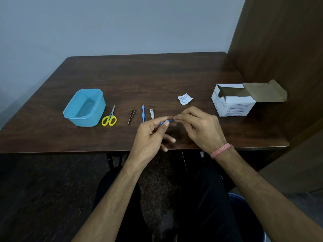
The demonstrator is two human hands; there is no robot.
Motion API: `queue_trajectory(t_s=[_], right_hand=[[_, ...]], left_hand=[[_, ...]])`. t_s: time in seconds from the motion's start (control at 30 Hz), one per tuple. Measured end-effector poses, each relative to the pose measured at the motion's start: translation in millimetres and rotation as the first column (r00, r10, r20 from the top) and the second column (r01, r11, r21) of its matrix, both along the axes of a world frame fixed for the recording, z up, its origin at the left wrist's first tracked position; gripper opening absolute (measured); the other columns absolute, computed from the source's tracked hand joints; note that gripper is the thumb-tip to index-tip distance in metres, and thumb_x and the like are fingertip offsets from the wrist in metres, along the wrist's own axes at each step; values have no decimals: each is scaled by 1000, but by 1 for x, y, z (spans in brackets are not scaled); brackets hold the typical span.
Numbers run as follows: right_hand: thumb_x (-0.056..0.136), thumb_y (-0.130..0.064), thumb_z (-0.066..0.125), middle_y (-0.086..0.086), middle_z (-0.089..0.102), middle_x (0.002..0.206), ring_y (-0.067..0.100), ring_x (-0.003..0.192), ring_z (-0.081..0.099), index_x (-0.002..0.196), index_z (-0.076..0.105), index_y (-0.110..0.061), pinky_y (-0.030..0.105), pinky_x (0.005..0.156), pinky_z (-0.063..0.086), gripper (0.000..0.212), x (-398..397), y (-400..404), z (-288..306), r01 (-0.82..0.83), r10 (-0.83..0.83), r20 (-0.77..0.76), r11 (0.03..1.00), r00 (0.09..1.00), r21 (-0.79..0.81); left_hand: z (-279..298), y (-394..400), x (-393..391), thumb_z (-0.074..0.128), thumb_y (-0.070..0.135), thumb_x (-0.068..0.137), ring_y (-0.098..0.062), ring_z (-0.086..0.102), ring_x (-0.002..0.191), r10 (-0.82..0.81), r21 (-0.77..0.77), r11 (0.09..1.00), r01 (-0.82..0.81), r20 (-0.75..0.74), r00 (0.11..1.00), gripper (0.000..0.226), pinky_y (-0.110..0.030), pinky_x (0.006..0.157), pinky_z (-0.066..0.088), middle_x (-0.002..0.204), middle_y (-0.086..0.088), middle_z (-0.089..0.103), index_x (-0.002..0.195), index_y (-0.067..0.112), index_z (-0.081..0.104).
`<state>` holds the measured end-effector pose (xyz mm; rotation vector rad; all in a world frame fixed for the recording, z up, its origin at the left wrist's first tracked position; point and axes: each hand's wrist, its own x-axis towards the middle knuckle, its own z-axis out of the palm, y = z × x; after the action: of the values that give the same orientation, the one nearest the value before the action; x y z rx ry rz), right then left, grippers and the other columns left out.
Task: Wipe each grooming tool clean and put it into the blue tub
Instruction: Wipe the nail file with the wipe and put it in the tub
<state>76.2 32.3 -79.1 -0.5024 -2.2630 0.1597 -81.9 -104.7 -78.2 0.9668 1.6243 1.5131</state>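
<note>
Hands meet above the table (174,70) near its front edge. Left hand (150,137) pinches a small blue tool (165,122) between thumb and forefinger; right hand (201,128) pinches its tip, other fingers curled. Scissors (109,117), tweezers (132,115), blue stick (143,113) and nail clipper (152,114) lie in a row beside the blue tub (84,109).

blue tub (85,109): open, upright, bench left | yellow-handled scissors (110,117): flat, just right of tub | tweezers (132,115) | blue-handled cuticle tool (143,113) | nail clipper (151,114): in a row | small blue tool (166,122): pinched in fingers
</note>
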Motion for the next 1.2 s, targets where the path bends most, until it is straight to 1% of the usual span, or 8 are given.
queue_trajectory(t_s=[0.2, 0.37, 0.5, 0.6, 0.7, 0.9, 1.0, 1.2], right_hand=[[105, -14, 74, -3, 74, 106, 21, 81, 74, 111, 84, -17, 45, 61, 60, 13, 0, -1, 6, 81, -82, -17, 996, 997, -29], [107, -16, 70, -2, 74, 109, 21, 82, 74, 114, 83, -16, 45, 63, 61, 15, 0, -1, 7, 37, -38, -17, 999, 999, -32], [105, -10, 73, -6, 76, 115, 17, 88, 77, 119, 84, -19, 44, 66, 63, 21, 2, 0, 3, -49, 50, 8, 997, 999, -57], [103, -6, 73, -6, 78, 117, 17, 95, 79, 119, 85, -20, 43, 69, 64, 24, 2, -1, 1, -63, 63, -12, 997, 998, -54], [101, -4, 76, -7, 80, 115, 14, 91, 79, 116, 86, -19, 43, 69, 65, 24, 2, 0, 2, -23, 21, -47, 998, 999, -59], [101, -8, 78, -4, 80, 108, 19, 87, 78, 112, 87, -17, 45, 70, 64, 17, 0, 3, 5, 87, -100, -103, 988, 990, -128], [102, -10, 78, -4, 78, 110, 18, 89, 77, 108, 87, -15, 46, 72, 63, 12, -1, 6, 5, 76, -99, -120, 981, 988, -181], [102, -9, 75, -7, 75, 111, 20, 86, 77, 112, 83, -21, 45, 61, 61, 18, 0, 2, -2, 14, -14, 0, 1000, 1000, -14]], left_hand=[[4, -2, -6, 56, 18, 120, -21, 85, 81, -69, -15, 997, 70, 59, 996, 29, -22, 48, 58, 121, 5, 87, 138, 27, 76], [4, -4, -10, 56, 16, 120, -25, 86, 86, -148, -29, 988, 149, 30, 988, 30, -22, 47, 57, 130, 6, 84, 147, 25, 66], [4, -2, -9, 56, 15, 120, -26, 87, 86, -148, -60, 987, 149, 27, 989, 40, -22, 44, 55, 142, 4, 79, 158, 26, 55], [4, -3, -10, 55, 16, 121, -27, 87, 89, -187, -59, 981, 186, -10, 982, 33, -21, 45, 55, 143, 6, 78, 148, 30, 69], [6, -3, -11, 54, 18, 122, -25, 87, 89, -195, -59, 979, 194, -23, 980, 31, -21, 46, 56, 138, 12, 81, 140, 36, 71], [3, -3, -13, 55, 18, 121, -25, 87, 89, -196, -56, 979, 194, -29, 980, 31, -22, 45, 57, 136, 13, 81, 147, 29, 68], [2, -3, -13, 55, 18, 121, -25, 87, 88, -192, -55, 980, 190, -38, 981, 31, -22, 45, 57, 136, 13, 82, 146, 30, 69], [1, -2, -11, 54, 17, 121, -27, 87, 86, -195, -63, 979, 192, -59, 979, 32, -23, 43, 55, 133, 11, 82, 138, 38, 71]])
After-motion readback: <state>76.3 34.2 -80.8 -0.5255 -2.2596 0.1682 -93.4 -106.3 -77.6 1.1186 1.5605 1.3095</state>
